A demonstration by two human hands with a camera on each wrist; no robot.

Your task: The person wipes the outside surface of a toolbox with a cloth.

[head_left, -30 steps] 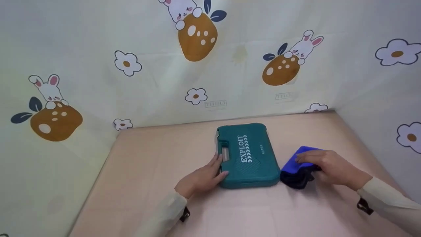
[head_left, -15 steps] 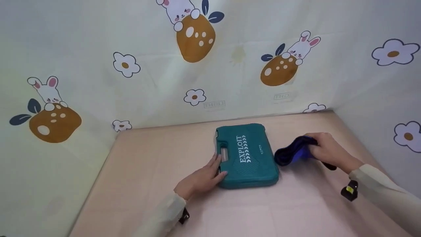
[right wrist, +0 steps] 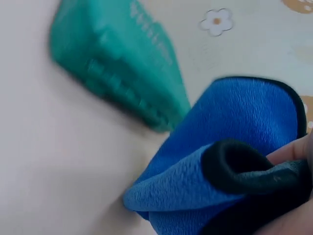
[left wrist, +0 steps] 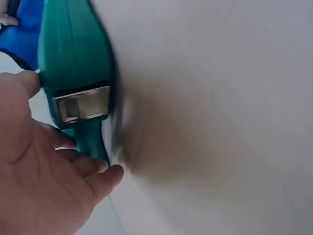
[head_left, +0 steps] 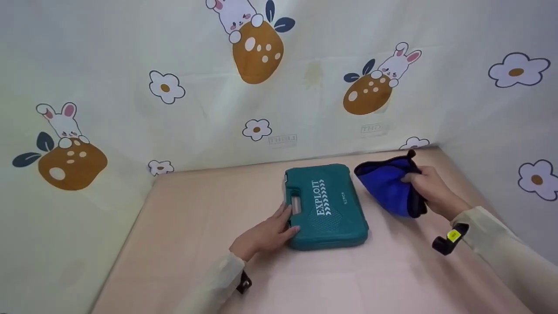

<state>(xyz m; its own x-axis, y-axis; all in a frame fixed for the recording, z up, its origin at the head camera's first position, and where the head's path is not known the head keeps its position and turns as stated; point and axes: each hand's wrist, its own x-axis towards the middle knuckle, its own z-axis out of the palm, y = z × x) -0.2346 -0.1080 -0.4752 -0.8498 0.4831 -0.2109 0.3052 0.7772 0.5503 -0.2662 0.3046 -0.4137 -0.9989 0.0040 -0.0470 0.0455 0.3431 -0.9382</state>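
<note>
While in right hand (head_left: 436, 190), cloth (head_left: 383, 188) slack

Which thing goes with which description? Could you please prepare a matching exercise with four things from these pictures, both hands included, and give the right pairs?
1. green case
2. blue cloth
3. left hand
4. right hand

A. gripping the blue cloth
B. has a dark border
C. touching the green case
D. lying flat between the hands

Right pairs: 1-D, 2-B, 3-C, 4-A
</note>
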